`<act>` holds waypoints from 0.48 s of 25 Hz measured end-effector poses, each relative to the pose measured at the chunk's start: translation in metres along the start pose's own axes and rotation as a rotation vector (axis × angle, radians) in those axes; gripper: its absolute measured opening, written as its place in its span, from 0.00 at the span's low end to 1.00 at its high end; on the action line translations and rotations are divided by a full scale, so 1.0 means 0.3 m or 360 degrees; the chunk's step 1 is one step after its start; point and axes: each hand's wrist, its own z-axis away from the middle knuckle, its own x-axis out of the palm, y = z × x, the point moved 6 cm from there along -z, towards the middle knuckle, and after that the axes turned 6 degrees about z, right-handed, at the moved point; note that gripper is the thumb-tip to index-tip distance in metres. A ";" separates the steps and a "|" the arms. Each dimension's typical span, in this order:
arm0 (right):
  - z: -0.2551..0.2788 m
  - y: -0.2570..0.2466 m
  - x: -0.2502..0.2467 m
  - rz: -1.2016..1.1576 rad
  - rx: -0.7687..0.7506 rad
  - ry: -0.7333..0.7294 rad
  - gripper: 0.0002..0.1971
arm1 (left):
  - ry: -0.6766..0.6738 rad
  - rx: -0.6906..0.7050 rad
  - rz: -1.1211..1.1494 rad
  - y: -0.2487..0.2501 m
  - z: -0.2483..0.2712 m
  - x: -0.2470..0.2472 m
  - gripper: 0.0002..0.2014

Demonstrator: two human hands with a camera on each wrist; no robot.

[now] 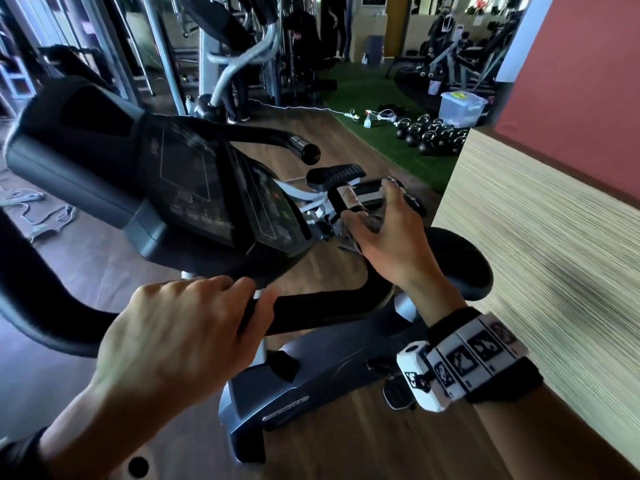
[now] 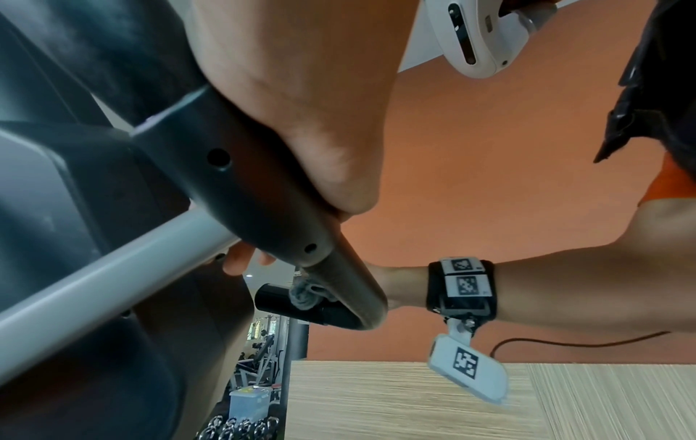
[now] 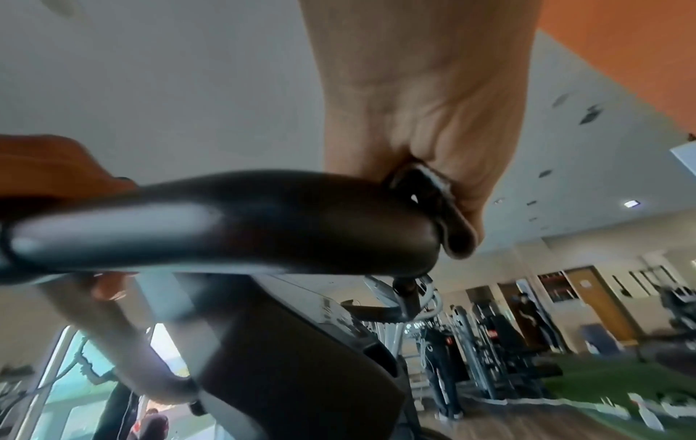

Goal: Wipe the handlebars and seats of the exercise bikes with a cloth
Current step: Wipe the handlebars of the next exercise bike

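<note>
Handlebar wiping is the step in hand, as I read it. My left hand is curled over the bar's near middle, just below the console, fingers and thumb wrapped round it to steady the bike. My right hand reaches to the far right grip, fingers spread and bent over it. The left wrist view shows a grey cloth bunched against that grip under the right hand, so I judge the hand presses the cloth there. The seat I cannot place for certain in these views. Next, I think, the right hand should draw the cloth along the grip toward the middle, keeping pressure even so the cloth does not slip off the rounded end; the other grips and the seat remain to do.
</note>
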 end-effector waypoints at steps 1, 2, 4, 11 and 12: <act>-0.030 -0.002 0.023 -0.0020 0.0047 -0.0095 0.43 | 0.0006 -0.0009 -0.0005 0.000 -0.001 0.000 0.26; -0.055 0.004 0.049 -0.0046 0.0090 -0.0191 0.45 | 0.0011 -0.0018 -0.0004 0.001 0.000 -0.001 0.25; -0.071 0.020 0.064 -0.0111 0.0103 -0.0275 0.42 | 0.0036 -0.0009 0.0003 0.004 0.001 -0.003 0.25; -0.101 -0.016 0.065 -0.0193 0.0038 -0.0387 0.22 | -0.0005 -0.0044 -0.0061 -0.003 -0.004 0.014 0.25; -0.127 -0.036 0.068 -0.0185 0.0034 -0.0387 0.22 | -0.0001 -0.0028 -0.0057 -0.003 -0.003 0.013 0.25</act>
